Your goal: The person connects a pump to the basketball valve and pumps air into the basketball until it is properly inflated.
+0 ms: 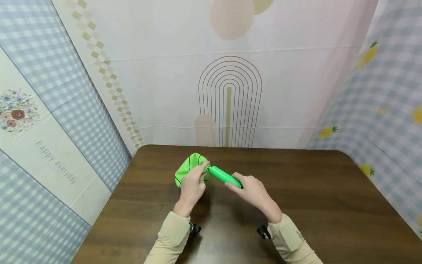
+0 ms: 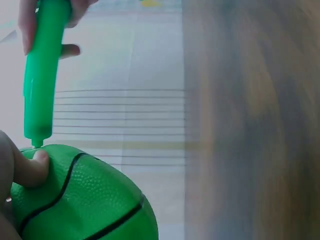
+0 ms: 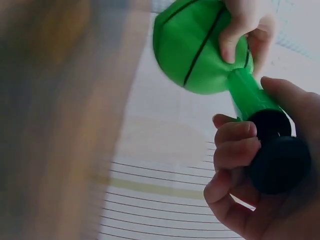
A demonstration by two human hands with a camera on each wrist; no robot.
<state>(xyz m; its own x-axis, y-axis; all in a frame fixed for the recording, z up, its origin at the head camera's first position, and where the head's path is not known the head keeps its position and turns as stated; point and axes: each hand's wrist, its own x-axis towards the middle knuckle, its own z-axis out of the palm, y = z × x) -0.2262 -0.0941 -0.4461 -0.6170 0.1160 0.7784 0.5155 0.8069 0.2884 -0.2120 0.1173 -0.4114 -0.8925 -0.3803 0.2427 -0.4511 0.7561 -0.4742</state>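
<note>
A bright green ball [image 1: 186, 169] with black seam lines looks soft and misshapen in the head view. My left hand [image 1: 192, 186] pinches it near its valve, the thumb pressing into the ball's skin [image 2: 95, 200]. The narrow tip of a green hand pump [image 1: 224, 175] meets the ball beside that thumb; whether its needle is inside is hidden. My right hand [image 1: 253, 191] grips the pump's barrel at the other end, fingers curled round it. In the right wrist view the pump's black handle [image 3: 280, 162] sits close to the barrel's end, inside the right palm.
Both hands are above a dark brown wooden table [image 1: 313, 198]. Behind it hangs a pale patterned cloth [image 1: 158, 99], with blue checked cloths [image 1: 379, 110] at the sides. A small black wrist device [image 1: 263, 231] shows at each sleeve.
</note>
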